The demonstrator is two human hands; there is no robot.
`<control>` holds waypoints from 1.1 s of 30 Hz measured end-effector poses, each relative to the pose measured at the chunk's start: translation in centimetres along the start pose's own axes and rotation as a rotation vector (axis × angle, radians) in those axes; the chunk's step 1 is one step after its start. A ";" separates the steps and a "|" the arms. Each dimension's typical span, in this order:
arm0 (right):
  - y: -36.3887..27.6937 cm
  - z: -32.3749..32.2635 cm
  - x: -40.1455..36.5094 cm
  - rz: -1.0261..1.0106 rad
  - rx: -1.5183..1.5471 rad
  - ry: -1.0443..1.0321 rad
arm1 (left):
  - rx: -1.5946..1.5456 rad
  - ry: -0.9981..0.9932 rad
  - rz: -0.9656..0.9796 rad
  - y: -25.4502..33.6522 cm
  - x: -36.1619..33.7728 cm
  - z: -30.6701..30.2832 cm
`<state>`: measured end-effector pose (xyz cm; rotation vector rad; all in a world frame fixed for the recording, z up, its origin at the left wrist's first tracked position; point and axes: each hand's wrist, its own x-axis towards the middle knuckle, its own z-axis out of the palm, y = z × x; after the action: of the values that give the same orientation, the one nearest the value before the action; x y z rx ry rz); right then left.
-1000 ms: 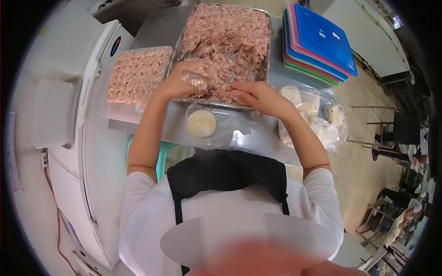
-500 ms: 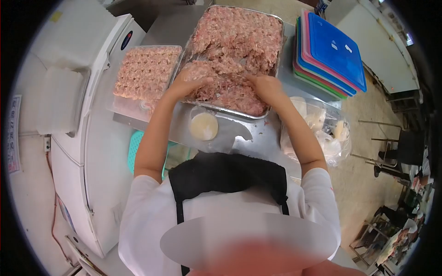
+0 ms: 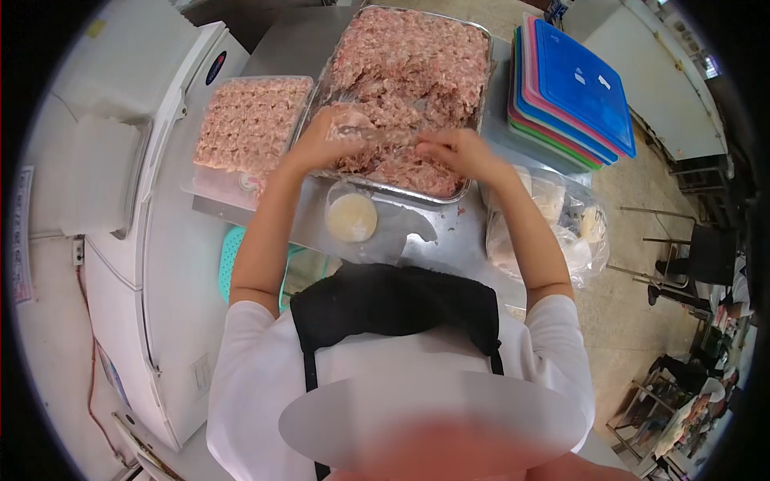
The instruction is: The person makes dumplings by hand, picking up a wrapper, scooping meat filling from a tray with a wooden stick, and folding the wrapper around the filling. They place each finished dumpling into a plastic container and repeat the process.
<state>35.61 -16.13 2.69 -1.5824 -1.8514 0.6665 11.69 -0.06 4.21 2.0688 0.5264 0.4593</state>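
Observation:
A large metal tray of minced meat lies in front of me, with a hollow dug across its middle. My left hand is cupped over the tray's near left part. Something pale and shiny lies against its fingers, but I cannot make out what it is. Over the near right part, my right hand has its fingertips pinched together; what they hold, if anything, is too small to tell. A stack of round dough wrappers sits on clear plastic just below the tray.
Left of the tray is a clear plastic container with rows of filled dumplings. Coloured plastic lids are stacked at the right. A clear plastic bag of pale rounds lies below them. A white freezer stands at the left.
My right hand has risen from the meat and shifted slightly left, its fingers now pinched. My left hand stays cupped in nearly the same place.

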 end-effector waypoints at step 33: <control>0.3 -0.8 -1.5 0.194 0.376 -0.038 | -0.080 0.022 -0.131 0.1 0.8 2.0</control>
<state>36.55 -17.62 2.87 -1.5120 -1.4991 1.0689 13.40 -1.02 3.38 1.9410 0.6419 0.4196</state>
